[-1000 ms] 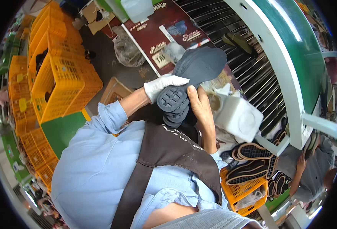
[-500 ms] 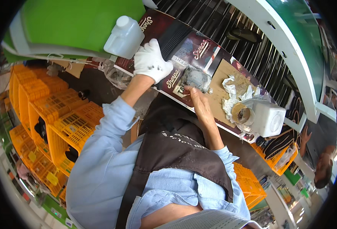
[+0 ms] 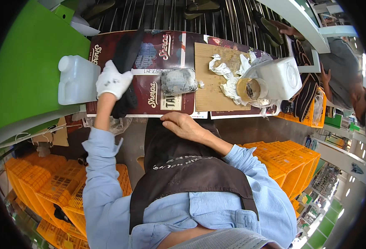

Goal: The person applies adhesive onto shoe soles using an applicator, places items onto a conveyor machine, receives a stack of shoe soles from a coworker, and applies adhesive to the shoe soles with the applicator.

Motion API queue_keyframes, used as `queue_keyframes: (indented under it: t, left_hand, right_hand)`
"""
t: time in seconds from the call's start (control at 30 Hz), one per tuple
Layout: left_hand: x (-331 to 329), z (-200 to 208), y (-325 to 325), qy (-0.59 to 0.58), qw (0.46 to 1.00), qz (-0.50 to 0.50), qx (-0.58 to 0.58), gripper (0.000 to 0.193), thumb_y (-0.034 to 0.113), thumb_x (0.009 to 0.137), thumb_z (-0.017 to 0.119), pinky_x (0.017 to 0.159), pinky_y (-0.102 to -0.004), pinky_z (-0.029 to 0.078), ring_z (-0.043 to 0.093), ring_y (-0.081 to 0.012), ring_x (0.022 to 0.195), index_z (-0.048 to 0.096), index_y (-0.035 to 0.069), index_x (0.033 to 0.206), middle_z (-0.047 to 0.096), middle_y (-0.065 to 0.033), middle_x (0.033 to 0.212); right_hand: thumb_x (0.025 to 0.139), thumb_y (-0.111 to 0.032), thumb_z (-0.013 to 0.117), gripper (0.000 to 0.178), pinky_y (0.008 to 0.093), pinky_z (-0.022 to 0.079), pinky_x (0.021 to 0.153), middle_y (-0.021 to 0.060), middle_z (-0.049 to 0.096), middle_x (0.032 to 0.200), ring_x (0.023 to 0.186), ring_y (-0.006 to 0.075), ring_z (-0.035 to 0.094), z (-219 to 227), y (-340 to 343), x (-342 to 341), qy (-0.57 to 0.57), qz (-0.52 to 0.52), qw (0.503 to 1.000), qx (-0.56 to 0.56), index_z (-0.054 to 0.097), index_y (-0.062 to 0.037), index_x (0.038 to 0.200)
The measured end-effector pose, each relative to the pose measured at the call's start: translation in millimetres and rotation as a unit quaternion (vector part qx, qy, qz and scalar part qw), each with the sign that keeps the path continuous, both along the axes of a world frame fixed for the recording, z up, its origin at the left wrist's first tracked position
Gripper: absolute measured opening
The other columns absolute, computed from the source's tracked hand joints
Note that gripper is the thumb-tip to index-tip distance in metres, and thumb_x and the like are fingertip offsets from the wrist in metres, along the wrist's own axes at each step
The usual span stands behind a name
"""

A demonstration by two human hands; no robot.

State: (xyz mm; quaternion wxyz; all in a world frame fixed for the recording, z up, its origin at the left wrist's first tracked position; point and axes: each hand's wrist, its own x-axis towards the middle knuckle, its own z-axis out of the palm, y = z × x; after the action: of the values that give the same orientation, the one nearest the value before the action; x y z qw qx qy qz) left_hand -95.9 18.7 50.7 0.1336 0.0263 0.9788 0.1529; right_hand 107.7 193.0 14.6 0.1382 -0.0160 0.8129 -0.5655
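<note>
Gloved left hand (image 3: pixel 113 80) clasps a black shoe sole (image 3: pixel 125 70) lying on the printed cardboard sheet (image 3: pixel 158 97), just right of a white plastic jug (image 3: pixel 77 79). Bare right hand (image 3: pixel 183 124), loosely spread and empty, rests at the cardboard's near edge, below a grey wrapped pad (image 3: pixel 178 81).

Open cardboard is lying between the grey wrapped bundle (image 3: pixel 178 81) and the crumpled paper (image 3: pixel 228 76); a white jug (image 3: pixel 77 79) is blocking the left, a white canister (image 3: pixel 279 78) the right.

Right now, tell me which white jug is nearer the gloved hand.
The left jug, beside the gloved left hand; the other jug lies far right by the crumpled paper.
</note>
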Motion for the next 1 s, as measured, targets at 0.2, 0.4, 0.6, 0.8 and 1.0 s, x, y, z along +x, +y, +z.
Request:
queue_keyframes:
  t: [0.2,0.4,0.6,0.8,1.0]
  left_hand:
    - [-16.0,23.7,-32.7,-0.308,0.718,0.121,0.613,0.027,0.024,0.080,0.067,0.068,-0.0313,0.052,0.064,-0.0183,0.074,0.064,0.002,0.095,0.066,-0.0084,0.083]
    - [-28.3,-78.8,-51.0,-0.202,0.773,0.223,0.559,0.016,0.020,0.081,0.063,0.070,-0.0320,0.052,0.063,-0.0171,0.072,0.066,0.006,0.085,0.066,-0.0055,0.079]
    - [-50.6,-83.1,-54.0,-0.306,0.739,0.100,0.591,0.016,0.020,0.084,0.061,0.071,-0.0298,0.051,0.063,-0.0143,0.072,0.066,0.005,0.086,0.066,-0.0040,0.080]
    - [-75.8,-101.8,-83.5,-0.252,0.784,0.017,0.567,0.028,0.027,0.086,0.062,0.079,-0.0304,0.050,0.063,-0.0149,0.082,0.065,0.003,0.101,0.067,-0.0045,0.091]
    - [-24.8,-30.4,-56.7,-0.358,0.813,0.148,0.435,0.039,0.036,0.085,0.064,0.082,-0.0319,0.050,0.065,-0.0193,0.087,0.064,0.004,0.105,0.068,-0.0104,0.103]
  right_hand:
    - [0.088,-0.013,0.059,0.027,0.0344,0.050,0.077,0.0186,0.064,0.099,0.090,0.0269,0.064,-16.7,-4.3,37.2,0.046,0.053,0.997,0.023,0.061,0.0025,0.109]
    - [0.085,-0.015,0.059,0.026,0.0388,0.050,0.079,0.0210,0.064,0.099,0.091,0.0345,0.063,-29.7,-4.2,85.8,0.047,0.054,0.997,-0.001,0.062,0.0028,0.103]
    - [0.086,-0.014,0.059,0.025,0.0370,0.050,0.080,0.0203,0.065,0.100,0.092,0.0324,0.064,-27.1,10.1,99.9,0.043,-0.008,0.999,-0.011,0.062,0.0032,0.104]
    - [0.086,-0.013,0.060,0.025,0.0365,0.050,0.081,0.0206,0.064,0.100,0.093,0.0326,0.064,-21.1,16.6,108.8,0.052,-0.008,0.998,-0.029,0.063,0.0030,0.104]
    - [0.086,-0.012,0.060,0.025,0.0327,0.050,0.078,0.0175,0.066,0.099,0.090,0.0257,0.065,-6.3,53.6,121.7,0.043,-0.084,0.995,-0.012,0.063,0.0020,0.106]
